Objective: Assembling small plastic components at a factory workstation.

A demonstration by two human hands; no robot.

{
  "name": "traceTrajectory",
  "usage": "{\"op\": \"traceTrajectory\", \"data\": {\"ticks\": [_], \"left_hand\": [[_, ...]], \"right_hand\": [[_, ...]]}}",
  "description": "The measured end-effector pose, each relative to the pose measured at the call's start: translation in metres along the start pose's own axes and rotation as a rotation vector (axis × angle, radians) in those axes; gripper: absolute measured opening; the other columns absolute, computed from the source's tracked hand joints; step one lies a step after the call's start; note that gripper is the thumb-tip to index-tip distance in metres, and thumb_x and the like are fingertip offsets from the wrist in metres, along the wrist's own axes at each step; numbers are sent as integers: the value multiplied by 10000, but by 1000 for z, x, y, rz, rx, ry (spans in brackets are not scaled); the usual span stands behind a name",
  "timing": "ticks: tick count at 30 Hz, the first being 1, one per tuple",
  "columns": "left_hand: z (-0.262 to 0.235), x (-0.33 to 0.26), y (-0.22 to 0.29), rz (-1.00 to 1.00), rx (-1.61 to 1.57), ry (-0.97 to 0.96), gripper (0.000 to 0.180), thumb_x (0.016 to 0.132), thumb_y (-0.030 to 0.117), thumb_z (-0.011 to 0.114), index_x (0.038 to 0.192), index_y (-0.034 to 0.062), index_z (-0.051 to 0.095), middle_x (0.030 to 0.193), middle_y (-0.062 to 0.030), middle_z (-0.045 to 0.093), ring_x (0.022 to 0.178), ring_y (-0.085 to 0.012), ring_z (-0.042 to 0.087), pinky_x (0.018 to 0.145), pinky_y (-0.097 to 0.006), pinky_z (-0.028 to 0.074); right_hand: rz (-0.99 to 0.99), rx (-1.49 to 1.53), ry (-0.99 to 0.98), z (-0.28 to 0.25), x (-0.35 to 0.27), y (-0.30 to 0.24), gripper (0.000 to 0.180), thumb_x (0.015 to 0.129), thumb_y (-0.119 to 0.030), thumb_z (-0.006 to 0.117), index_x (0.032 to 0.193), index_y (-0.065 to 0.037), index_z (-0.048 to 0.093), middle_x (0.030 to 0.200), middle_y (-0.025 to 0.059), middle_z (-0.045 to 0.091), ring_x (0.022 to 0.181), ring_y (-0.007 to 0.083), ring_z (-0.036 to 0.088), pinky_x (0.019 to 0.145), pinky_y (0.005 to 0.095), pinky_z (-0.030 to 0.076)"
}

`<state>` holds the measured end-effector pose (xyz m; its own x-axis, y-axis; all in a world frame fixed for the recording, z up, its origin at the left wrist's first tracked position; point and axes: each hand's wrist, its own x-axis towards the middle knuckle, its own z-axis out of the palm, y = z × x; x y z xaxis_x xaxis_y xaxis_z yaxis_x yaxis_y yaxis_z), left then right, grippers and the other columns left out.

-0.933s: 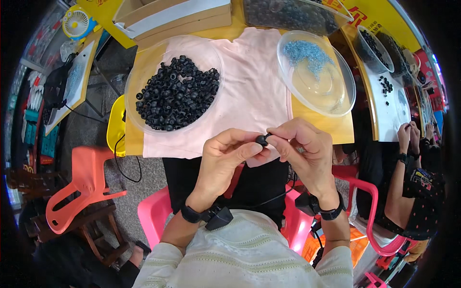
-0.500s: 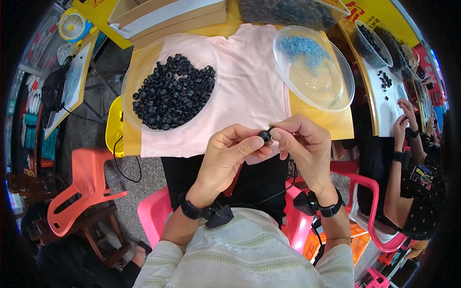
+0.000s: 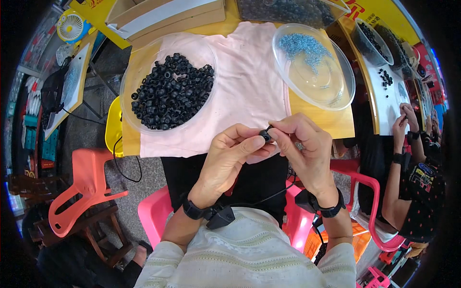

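Fan: small, yellow/blue w/ white blades (image 3: 70, 27), far L, upper corner.
Stool-side chair: red-orange chair (image 3: 85, 175) stood on floor L of work table, well apart from hands.
Yellow bin: yellow bin (image 3: 113, 127) sat at table's L edge; blk cable (image 3: 140, 168) looped below.
Box: cardboard box (image 3: 175, 21) at table's far edge, behind L tub.
L tub: clear round tub (image 3: 126, 84), heap of small blk parts (image 3: 173, 93) inside, partly on cloth.
L hand: L hand (image 3: 225, 156) narrow, thumb + fingers pinched blk piece (image 3: 264, 135); blk band on wrist.
Cloth: pink cloth (image 3: 245, 81) covered mid-table, betw. tubs.
Piece: blk piece was betw. both hands' fingertips, near table's front edge; fingers hid much of it.
Far bin: clear bin (image 3: 288, 13), dark contents, cut by top edge.
R hand: R hand (image 3: 307, 149) narrow, pinched dark tip (image 3: 270, 127) at piece's upper R; separate part or not, couldn't tell.
R tub: clear shallow tub (image 3: 317, 93) w/ blue bits (image 3: 305, 48).
Side table: white-topped table (image 3: 384, 115), far R; co-worker's hands (image 3: 405, 120) close together over its edge.
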<state>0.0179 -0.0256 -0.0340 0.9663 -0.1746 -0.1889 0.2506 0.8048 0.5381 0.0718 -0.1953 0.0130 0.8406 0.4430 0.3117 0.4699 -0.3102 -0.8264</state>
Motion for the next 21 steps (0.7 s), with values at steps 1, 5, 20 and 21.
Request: {"op": "traceTrajectory", "data": {"ticks": [1,5,20,21], "left_hand": [[0,0,-1,-6,-30,-19,95,932,18,621,1025,-2,622,1038,-139,690,946,-219,699,875,-340,579],[-2,0,-1,-82,-2,26,92,951,68,604,1038,38,610,1082,-131,679,1029,-229,663,934,-389,528],[4,-1,-5,-119,13,39,49,943,69,627,976,35,639,992,-95,692,935,-161,675,859,-323,550],[4,-2,-5,-114,0,36,44,944,68,627,969,35,640,982,-92,691,927,-156,675,850,-315,551]], "right_hand": [[-30,-22,-6,0,0,0,180,834,-19,723,987,32,643,824,100,626,672,137,646,558,245,516],[-88,-69,-34,0,-2,-4,295,792,-18,744,1055,13,616,885,99,608,667,156,631,561,268,522],[-128,-91,2,1,-6,2,272,697,23,736,937,2,610,819,82,578,665,180,626,564,296,522],[-133,-77,12,3,-8,4,268,689,23,738,923,0,610,804,80,575,662,188,622,558,301,518]]}}
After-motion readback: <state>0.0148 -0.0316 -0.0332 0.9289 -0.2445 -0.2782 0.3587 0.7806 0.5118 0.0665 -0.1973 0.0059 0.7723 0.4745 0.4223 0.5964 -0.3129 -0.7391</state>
